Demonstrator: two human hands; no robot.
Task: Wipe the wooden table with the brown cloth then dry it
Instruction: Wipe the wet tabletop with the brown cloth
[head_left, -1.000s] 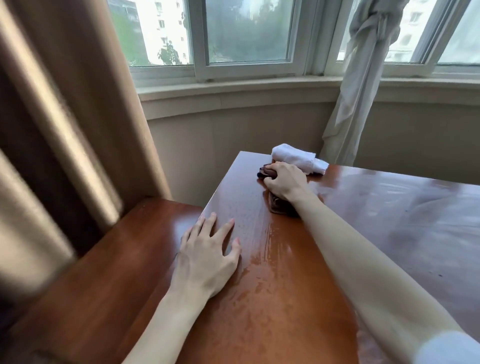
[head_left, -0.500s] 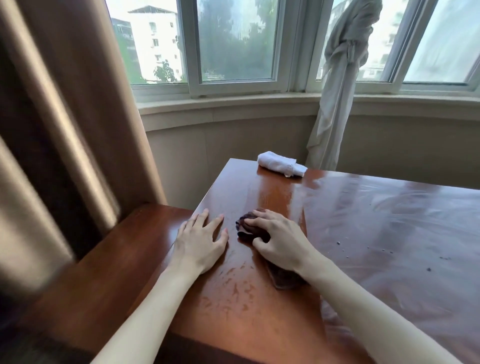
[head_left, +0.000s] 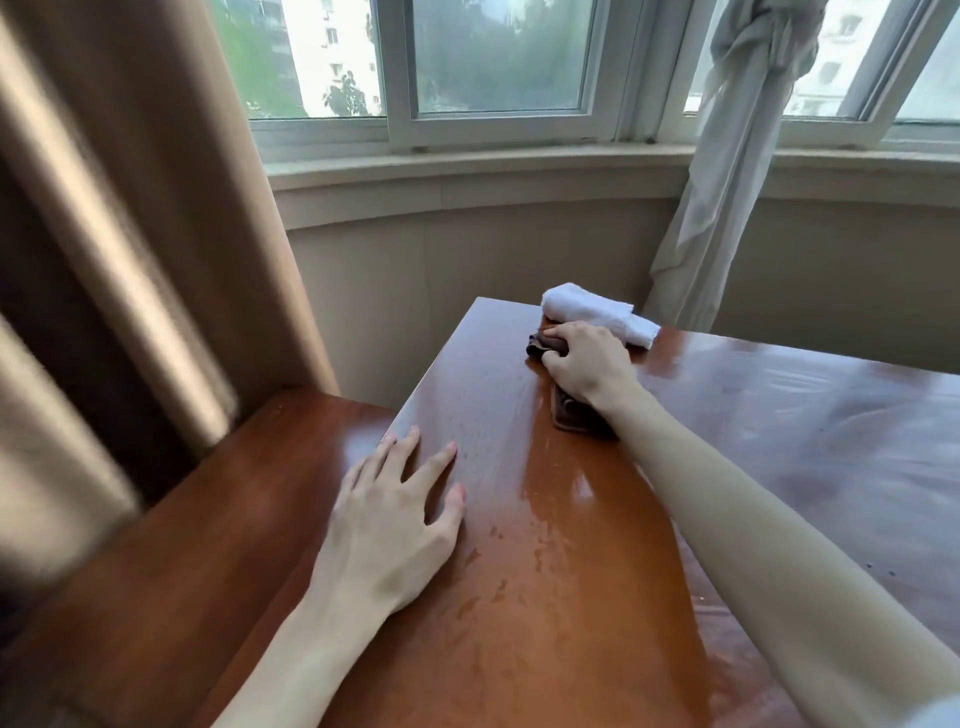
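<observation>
at the far left a tan curtain (head_left: 119, 218) hangs in heavy folds beside a lower wooden ledge (head_left: 171, 545) that sits against the table's left edge. next comes the left hand (head_left: 395, 525), fingers spread and flat on the table (head_left: 561, 597) near that edge, holding nothing; it looks like a brace.

the right hand (head_left: 587, 364) is stretched well ahead toward the far left corner, its fingers curled over and pressing the brown cloth (head_left: 571, 415). the cloth lies under the palm with its long axis running away from the person, one end poking out past the fingertips and the other trailing back beneath the wrist. so the cloth is far forward of the body, clearly nearer the right hand, with the left hand well apart from it. a white towel (head_left: 597, 314) lies rolled just beyond the fingers, touching or nearly touching them, lying crosswise along the far edge.

i judge the wiping is under way: a wet sheen and beads of water run down the strip between the two hands, while the stretch to the right looks dull and streaky with small dark specks. the next stroke has to come back toward the body or go rightward, since the towel and the edge block any further reach.

behind, a curved sill and windows (head_left: 498, 57), and a knotted pale curtain (head_left: 727, 171) at the right.
</observation>
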